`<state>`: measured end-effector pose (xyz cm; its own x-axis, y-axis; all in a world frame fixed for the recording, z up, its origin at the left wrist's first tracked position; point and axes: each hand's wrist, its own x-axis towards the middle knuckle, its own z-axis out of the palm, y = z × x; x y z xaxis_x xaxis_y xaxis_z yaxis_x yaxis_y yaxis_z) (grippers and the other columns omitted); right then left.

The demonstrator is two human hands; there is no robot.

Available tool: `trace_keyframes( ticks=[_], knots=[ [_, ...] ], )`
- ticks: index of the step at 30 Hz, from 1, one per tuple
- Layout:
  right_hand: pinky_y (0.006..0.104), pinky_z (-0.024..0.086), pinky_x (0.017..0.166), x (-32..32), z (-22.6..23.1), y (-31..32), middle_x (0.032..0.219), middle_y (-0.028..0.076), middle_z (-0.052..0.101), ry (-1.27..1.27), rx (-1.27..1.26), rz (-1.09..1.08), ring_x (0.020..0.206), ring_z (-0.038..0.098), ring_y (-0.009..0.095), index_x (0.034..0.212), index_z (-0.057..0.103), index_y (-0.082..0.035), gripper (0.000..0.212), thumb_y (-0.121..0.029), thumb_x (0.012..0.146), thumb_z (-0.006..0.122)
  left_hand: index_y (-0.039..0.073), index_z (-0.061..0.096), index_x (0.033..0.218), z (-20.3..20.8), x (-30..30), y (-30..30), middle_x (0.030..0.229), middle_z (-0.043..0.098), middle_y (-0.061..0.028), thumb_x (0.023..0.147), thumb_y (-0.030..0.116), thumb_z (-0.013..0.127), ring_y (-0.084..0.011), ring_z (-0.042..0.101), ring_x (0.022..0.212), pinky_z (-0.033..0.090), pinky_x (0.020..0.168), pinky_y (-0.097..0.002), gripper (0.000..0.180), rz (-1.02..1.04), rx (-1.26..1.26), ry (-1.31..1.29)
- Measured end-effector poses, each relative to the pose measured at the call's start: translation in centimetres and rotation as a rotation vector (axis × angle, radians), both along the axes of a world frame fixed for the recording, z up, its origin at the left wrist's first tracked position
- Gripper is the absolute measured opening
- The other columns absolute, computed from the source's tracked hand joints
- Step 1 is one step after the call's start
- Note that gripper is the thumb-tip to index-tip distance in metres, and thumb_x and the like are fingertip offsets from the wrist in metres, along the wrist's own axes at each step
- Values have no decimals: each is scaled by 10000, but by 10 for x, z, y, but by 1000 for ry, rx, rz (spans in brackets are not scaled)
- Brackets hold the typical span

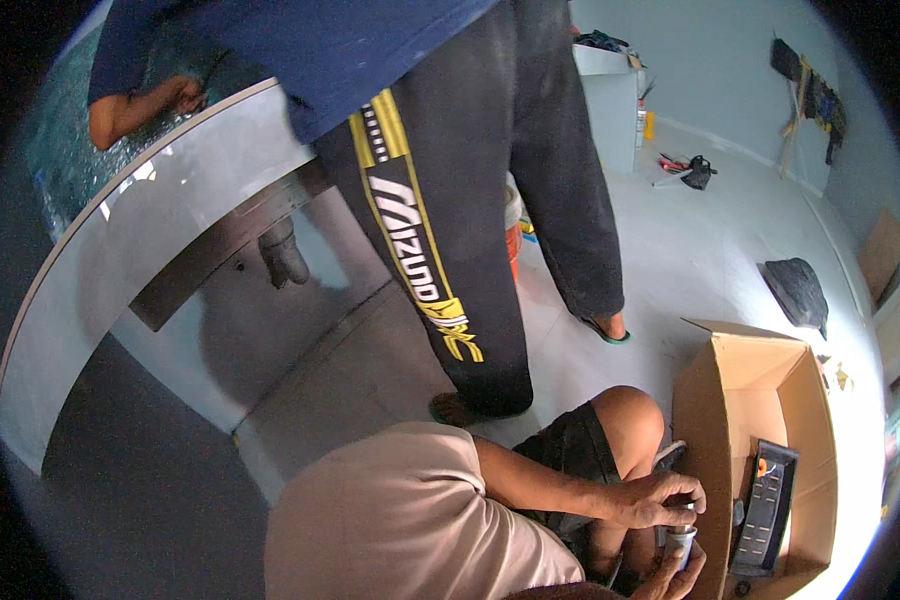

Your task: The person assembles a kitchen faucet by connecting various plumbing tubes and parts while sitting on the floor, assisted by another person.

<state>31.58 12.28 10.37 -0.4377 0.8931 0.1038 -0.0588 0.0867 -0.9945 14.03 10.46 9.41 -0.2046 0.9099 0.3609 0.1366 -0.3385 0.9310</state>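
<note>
At the lower right, my left hand (pixel 660 501) reaches across from the beige sleeve (pixel 410 490), its fingers closed round a small shiny metal piece (pixel 688 515). That piece stands at the mouth of a short grey tube with a flared rim (pixel 679 540). Below it, my right hand (pixel 673 578) grips the tube, partly cut off by the lower edge. My bent knee (pixel 630 425) is just beyond the hands. Close on their right stands an open cardboard box (pixel 705 420), holding a long black slotted tray (pixel 765 510) with a small orange part on it.
A co-worker in dark trousers (pixel 450 220) stands ahead, one hand (pixel 183 95) by a glossy teal surface. A pale counter (pixel 200 170) curves at left, with a grey drain fitting (pixel 283 255) beneath. A black bag-like item (pixel 798 290) and tools (pixel 688 170) lie on the floor.
</note>
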Motion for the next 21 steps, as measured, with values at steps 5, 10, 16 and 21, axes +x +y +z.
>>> trace_keyframes(
  ticks=[5, 10, 16, 21],
  knots=[
    [342, 519, 828, -18, 11, -23, 1135, 112, 620, 87, -229, 70, 995, 608, 207, 1305, 585, -1, 421, -310, 1020, 607, 7, 598, 1190, 12, -26, -30, 1132, 636, -149, 999, 222, 612, -284, 641, 1016, 514, 900, -362, 288, -36, 54, 180],
    [307, 574, 793, -44, -3, -29, 1084, 86, 628, 250, -93, 166, 937, 648, 181, 1196, 563, -9, 303, -245, 1015, 622, -10, 550, 1230, -34, -47, -12, 1186, 579, -241, 962, 210, 608, -403, 620, 1031, 535, 858, -500, 352, 97, 342, 718],
    [334, 517, 886, -84, 51, -56, 1076, 141, 661, -120, 673, -97, 972, 643, 207, 1174, 623, 32, 399, -46, 822, 794, 54, 522, 882, 72, -84, -59, 800, 558, -148, 1018, 196, 519, -309, 607, 743, 484, 663, -433, 197, 105, 16, 145],
    [306, 458, 944, -112, 104, -75, 1069, 114, 644, -97, 427, 189, 1063, 598, 195, 1180, 613, 11, 350, -143, 887, 726, 25, 522, 897, 110, -115, -103, 862, 582, -146, 1013, 179, 514, -302, 615, 771, 486, 680, -443, 193, 209, 192, 358]
  ],
)
